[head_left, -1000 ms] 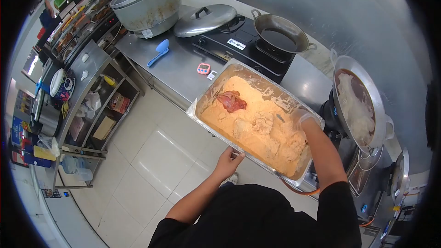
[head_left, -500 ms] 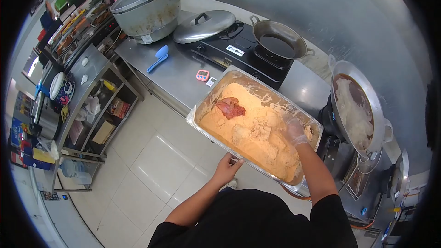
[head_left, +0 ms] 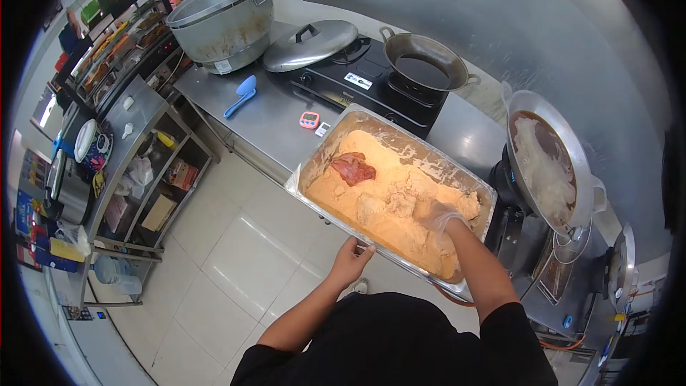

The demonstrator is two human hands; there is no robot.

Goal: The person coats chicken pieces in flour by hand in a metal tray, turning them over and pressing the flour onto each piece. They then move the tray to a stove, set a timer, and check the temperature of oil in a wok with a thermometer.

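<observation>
A large metal tray [head_left: 294, 180] holds orange-tinted flour [head_left: 400, 232]. On the flour towards the tray's left end lies a dark red piece of raw meat [head_left: 354, 169], with coated lumps near the middle. My left hand [head_left: 350, 261] grips the tray's near rim, thumb on top and fingers below the edge. My right hand [head_left: 441, 218], in a clear plastic glove, is down in the flour right of the middle. Its fingers are partly buried and blurred, so whether they hold anything cannot be made out.
Behind the tray are a black gas stove [head_left: 332, 86], a dark pan of oil [head_left: 425, 64] and a metal lid [head_left: 311, 46]. A wok with frothing oil [head_left: 547, 168] stands at the right. A big pot [head_left: 227, 25], blue scoop [head_left: 241, 96] and red timer [head_left: 309, 120] stand further left.
My right hand has moved left and slightly nearer to me through the flour, away from the tray's right end. My left hand stays on the rim. The whole view has shifted slightly.
</observation>
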